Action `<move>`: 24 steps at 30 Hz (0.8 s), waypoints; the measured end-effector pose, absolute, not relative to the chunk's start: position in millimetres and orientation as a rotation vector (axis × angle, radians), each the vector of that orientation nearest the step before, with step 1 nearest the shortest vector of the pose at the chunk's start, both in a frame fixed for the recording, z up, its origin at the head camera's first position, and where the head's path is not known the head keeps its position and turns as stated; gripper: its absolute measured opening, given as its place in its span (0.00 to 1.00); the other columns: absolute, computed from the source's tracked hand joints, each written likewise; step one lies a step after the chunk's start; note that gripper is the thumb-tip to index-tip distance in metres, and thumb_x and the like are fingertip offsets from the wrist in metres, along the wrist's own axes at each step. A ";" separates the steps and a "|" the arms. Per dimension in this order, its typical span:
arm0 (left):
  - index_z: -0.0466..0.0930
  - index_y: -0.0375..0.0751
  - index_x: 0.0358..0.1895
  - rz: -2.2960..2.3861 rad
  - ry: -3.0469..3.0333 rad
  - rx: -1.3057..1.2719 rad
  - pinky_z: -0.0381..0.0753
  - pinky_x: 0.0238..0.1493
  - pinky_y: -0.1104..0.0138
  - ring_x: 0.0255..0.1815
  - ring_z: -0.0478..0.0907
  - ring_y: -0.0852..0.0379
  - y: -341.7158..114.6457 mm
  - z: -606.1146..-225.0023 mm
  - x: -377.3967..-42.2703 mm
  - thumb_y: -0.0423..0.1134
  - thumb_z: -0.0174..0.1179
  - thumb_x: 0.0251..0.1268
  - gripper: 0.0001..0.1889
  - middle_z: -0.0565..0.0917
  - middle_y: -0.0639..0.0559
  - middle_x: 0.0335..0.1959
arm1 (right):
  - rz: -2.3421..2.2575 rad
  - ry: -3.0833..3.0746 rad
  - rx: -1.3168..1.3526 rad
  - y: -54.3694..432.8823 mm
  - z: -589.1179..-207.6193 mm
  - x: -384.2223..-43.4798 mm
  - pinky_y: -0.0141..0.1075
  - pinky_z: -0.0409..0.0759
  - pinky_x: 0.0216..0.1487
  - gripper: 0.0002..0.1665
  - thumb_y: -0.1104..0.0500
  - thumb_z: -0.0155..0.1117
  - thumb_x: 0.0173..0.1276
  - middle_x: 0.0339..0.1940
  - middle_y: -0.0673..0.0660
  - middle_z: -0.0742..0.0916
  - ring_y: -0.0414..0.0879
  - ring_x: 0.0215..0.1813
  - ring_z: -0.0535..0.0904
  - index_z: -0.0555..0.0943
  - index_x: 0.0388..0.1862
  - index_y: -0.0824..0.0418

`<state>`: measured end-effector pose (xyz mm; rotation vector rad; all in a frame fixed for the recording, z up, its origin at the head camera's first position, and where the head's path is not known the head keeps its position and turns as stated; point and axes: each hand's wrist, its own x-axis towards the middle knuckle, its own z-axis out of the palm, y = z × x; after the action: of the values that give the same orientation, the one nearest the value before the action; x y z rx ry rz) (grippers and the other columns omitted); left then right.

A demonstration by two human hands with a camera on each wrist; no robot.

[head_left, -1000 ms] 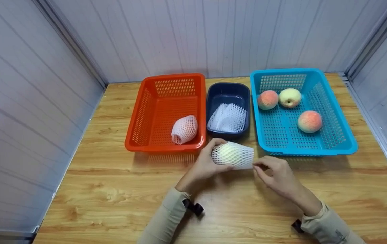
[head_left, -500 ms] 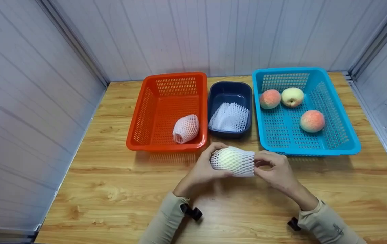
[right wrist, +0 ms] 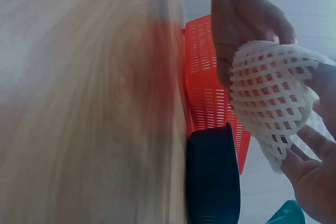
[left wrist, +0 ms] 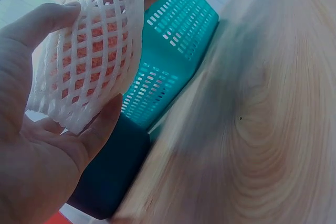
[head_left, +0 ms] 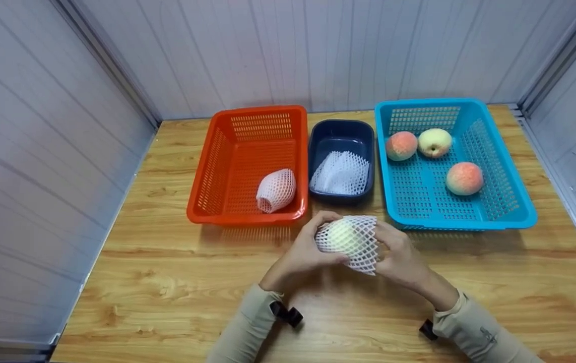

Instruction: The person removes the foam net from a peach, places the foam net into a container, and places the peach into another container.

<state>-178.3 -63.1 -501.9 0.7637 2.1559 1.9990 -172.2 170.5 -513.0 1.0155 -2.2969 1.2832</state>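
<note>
In the head view my left hand [head_left: 306,250] grips a pale yellow peach [head_left: 342,238] inside a white foam net sleeve [head_left: 366,254], fingers and thumb around its left end. My right hand [head_left: 408,258] holds the sleeve's wide right end, which is spread apart. Through the mesh, the left wrist view shows the peach's reddish side [left wrist: 90,56]. In the right wrist view, the right-hand fingers and thumb are at the rim of the net [right wrist: 268,87], some fingers partly hidden by it. Both hands are held above the wooden table, in front of the containers.
A red basket [head_left: 247,220] at left contains one net-wrapped peach [head_left: 276,190]. Between the baskets, a dark blue tub [head_left: 341,126] has white foam nets [head_left: 340,174] in it. The blue basket [head_left: 459,222] at right holds three bare peaches [head_left: 464,178]. Panels [head_left: 277,55] wall the table [head_left: 167,282].
The sleeve's right end has gone from narrow to spread wide. My right hand has shifted from pinching its tip to holding the opened rim. The left hand keeps its grip, slightly lower than before.
</note>
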 end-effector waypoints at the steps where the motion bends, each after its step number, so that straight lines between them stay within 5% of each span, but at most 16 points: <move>1: 0.70 0.37 0.58 1.992 2.157 0.769 0.69 0.60 0.60 0.57 0.70 0.44 -62.9 -498.8 -176.7 0.29 0.77 0.42 0.36 0.76 0.52 0.55 | 1.282 -2.296 1.023 169.0 -514.1 -172.7 0.27 0.68 0.60 0.35 0.76 0.71 0.36 0.54 0.60 0.82 0.54 0.56 0.77 0.81 0.51 0.66; 7: 0.70 0.39 0.58 1.954 2.189 0.773 0.69 0.61 0.59 0.57 0.71 0.46 -62.6 -494.4 -173.7 0.30 0.77 0.42 0.36 0.76 0.53 0.55 | 1.281 -2.210 1.053 162.5 -520.9 -175.8 0.29 0.72 0.56 0.35 0.68 0.80 0.38 0.48 0.59 0.83 0.51 0.50 0.78 0.80 0.50 0.67; 17: 0.67 0.36 0.61 1.889 2.196 0.831 0.68 0.62 0.60 0.58 0.71 0.47 -63.6 -489.8 -172.6 0.31 0.77 0.44 0.38 0.74 0.51 0.57 | 1.251 -2.116 1.116 162.1 -520.8 -179.6 0.32 0.72 0.55 0.34 0.62 0.80 0.40 0.45 0.59 0.82 0.51 0.47 0.77 0.80 0.50 0.66; 24: 0.64 0.31 0.66 1.939 2.115 0.790 0.69 0.61 0.60 0.60 0.70 0.48 -69.6 -502.2 -180.5 0.32 0.64 0.61 0.31 0.73 0.40 0.61 | 1.250 -2.063 1.126 163.8 -516.2 -181.6 0.32 0.71 0.55 0.32 0.64 0.78 0.39 0.45 0.61 0.82 0.53 0.47 0.77 0.80 0.48 0.68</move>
<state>-180.5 -69.6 -502.2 0.7903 2.1149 1.9387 -181.6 163.8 -516.2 1.1261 -2.0626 1.2500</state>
